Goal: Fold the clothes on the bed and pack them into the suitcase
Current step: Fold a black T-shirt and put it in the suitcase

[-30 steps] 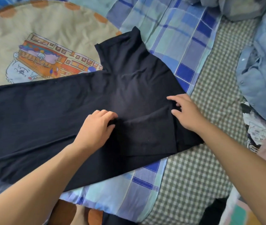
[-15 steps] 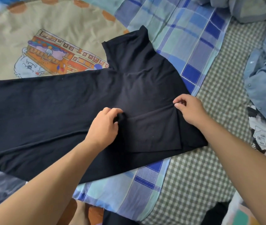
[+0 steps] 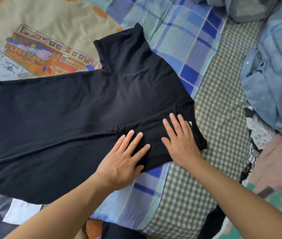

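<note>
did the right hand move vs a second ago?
Yes. The right hand went from pinching the black garment at its right edge to lying flat further in on the folded sleeve, closer to the left hand.

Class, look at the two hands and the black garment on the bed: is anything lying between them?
Nothing visible does. The left hand and the right hand both lie flat, fingers straight, directly on the black garment. No suitcase is in view.

One black garment (image 3: 78, 107), two hands, left hand (image 3: 121, 161), right hand (image 3: 181, 140), one blue denim shirt (image 3: 272, 80), one plaid sheet (image 3: 176, 31)
</note>
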Available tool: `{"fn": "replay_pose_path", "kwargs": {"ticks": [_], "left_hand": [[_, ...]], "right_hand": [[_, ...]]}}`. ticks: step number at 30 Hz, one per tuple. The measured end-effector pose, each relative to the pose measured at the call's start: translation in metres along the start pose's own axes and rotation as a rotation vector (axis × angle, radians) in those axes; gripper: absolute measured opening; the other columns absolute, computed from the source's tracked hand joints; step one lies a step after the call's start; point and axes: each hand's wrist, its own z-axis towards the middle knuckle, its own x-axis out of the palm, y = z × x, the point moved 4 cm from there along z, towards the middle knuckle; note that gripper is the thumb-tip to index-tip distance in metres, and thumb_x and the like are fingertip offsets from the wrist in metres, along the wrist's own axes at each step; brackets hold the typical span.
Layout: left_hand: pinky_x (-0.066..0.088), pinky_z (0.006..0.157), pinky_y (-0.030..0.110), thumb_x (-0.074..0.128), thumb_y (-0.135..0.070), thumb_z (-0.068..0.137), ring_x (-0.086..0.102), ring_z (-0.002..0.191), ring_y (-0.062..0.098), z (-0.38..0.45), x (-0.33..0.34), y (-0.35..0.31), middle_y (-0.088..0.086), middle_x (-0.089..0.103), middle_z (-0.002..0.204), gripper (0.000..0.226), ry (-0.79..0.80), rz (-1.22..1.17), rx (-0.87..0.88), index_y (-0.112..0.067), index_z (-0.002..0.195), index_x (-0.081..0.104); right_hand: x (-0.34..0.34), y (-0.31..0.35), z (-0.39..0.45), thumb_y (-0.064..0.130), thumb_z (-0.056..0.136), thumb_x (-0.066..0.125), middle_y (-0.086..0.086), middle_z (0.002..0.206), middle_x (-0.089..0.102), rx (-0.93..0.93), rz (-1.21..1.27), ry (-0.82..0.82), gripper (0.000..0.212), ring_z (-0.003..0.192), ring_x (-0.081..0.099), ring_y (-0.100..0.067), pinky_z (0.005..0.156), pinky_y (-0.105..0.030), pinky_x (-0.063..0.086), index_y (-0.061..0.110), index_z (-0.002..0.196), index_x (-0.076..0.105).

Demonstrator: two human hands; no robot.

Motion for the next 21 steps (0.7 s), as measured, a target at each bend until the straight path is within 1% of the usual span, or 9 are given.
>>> {"fn": "replay_pose_path", "kwargs": {"ticks": [2, 5, 8, 9, 11, 13, 15, 18, 21], "left_hand": [[0.009, 0.123, 0.05, 0.033, -0.057, 0.099, 0.001, 0.156, 0.036, -0.001, 0.011, 0.004, 0.012, 0.011, 0.169, 0.067, 0.033, 0.02, 0.007, -0.031, 0.16, 0.026], [0.009, 0.123, 0.05, 0.027, -0.058, 0.102, 0.0, 0.156, 0.034, -0.008, 0.008, 0.006, 0.012, 0.008, 0.169, 0.063, 0.033, 0.029, 0.008, -0.033, 0.16, 0.023], [0.011, 0.122, 0.049, 0.025, -0.059, 0.104, 0.003, 0.157, 0.032, -0.028, 0.004, 0.013, 0.011, 0.011, 0.169, 0.062, 0.009, 0.026, -0.026, -0.035, 0.16, 0.022], [0.011, 0.122, 0.049, 0.025, -0.058, 0.104, 0.003, 0.157, 0.032, -0.036, 0.001, 0.021, 0.011, 0.011, 0.169, 0.061, -0.008, 0.02, -0.06, -0.035, 0.16, 0.022], [0.012, 0.123, 0.05, 0.027, -0.056, 0.104, 0.004, 0.157, 0.033, -0.052, -0.006, 0.044, 0.01, 0.012, 0.169, 0.06, -0.051, 0.002, -0.181, -0.035, 0.16, 0.025], [0.015, 0.123, 0.053, 0.028, -0.054, 0.102, 0.007, 0.156, 0.037, -0.074, -0.006, 0.082, 0.012, 0.014, 0.169, 0.061, -0.074, -0.004, -0.357, -0.032, 0.159, 0.03], [0.02, 0.122, 0.056, 0.026, -0.054, 0.101, 0.011, 0.155, 0.039, -0.103, -0.001, 0.126, 0.013, 0.017, 0.168, 0.063, -0.038, 0.025, -0.519, -0.029, 0.158, 0.034], [0.018, 0.122, 0.055, 0.024, -0.056, 0.099, 0.013, 0.155, 0.039, -0.149, 0.002, 0.173, 0.013, 0.018, 0.167, 0.065, 0.008, 0.094, -0.625, -0.029, 0.157, 0.034], [0.011, 0.123, 0.05, 0.025, -0.053, 0.1, 0.01, 0.155, 0.038, -0.165, -0.018, 0.213, 0.015, 0.018, 0.167, 0.065, -0.081, 0.092, -0.773, -0.027, 0.16, 0.028]], "right_hand": [[0.007, -0.025, 0.005, 0.055, 0.103, 0.018, -0.003, 0.169, -0.001, 0.128, -0.051, 0.058, 0.066, 0.155, -0.005, -0.028, 0.124, -0.054, 0.012, 0.024, 0.161, 0.008], [0.011, -0.043, -0.008, 0.056, 0.105, 0.014, -0.004, 0.168, -0.003, 0.223, -0.019, 0.095, 0.063, 0.154, -0.009, -0.029, 0.125, -0.053, 0.004, 0.027, 0.161, 0.005], [0.011, -0.063, -0.021, 0.059, 0.102, 0.008, -0.01, 0.168, 0.001, 0.356, -0.004, 0.126, 0.066, 0.153, -0.003, -0.035, 0.123, -0.057, 0.007, 0.028, 0.161, 0.008], [0.004, -0.069, -0.019, 0.057, 0.101, 0.013, -0.015, 0.167, 0.007, 0.428, 0.026, 0.091, 0.067, 0.152, 0.002, -0.038, 0.122, -0.059, 0.012, 0.024, 0.16, 0.015], [-0.02, -0.065, -0.002, 0.045, 0.103, 0.036, -0.021, 0.161, 0.021, 0.485, 0.1, -0.076, 0.059, 0.147, 0.015, -0.042, 0.118, -0.062, 0.022, 0.013, 0.153, 0.033], [-0.044, -0.037, 0.026, 0.03, 0.102, 0.051, -0.021, 0.156, 0.03, 0.349, 0.13, -0.261, 0.051, 0.144, 0.024, -0.041, 0.117, -0.059, 0.025, 0.008, 0.147, 0.041], [-0.063, 0.002, 0.063, 0.028, 0.102, 0.05, -0.019, 0.156, 0.034, 0.159, 0.131, -0.33, 0.05, 0.144, 0.026, -0.037, 0.119, -0.054, 0.026, 0.008, 0.147, 0.042], [-0.078, 0.057, 0.132, 0.029, 0.103, 0.046, -0.016, 0.157, 0.033, 0.011, 0.157, -0.261, 0.051, 0.146, 0.026, -0.035, 0.118, -0.051, 0.027, 0.01, 0.15, 0.039], [-0.095, 0.089, 0.201, 0.017, 0.1, 0.048, -0.013, 0.162, 0.023, -0.059, 0.133, -0.167, 0.059, 0.149, 0.018, -0.033, 0.121, -0.048, 0.021, 0.013, 0.155, 0.028]]}}
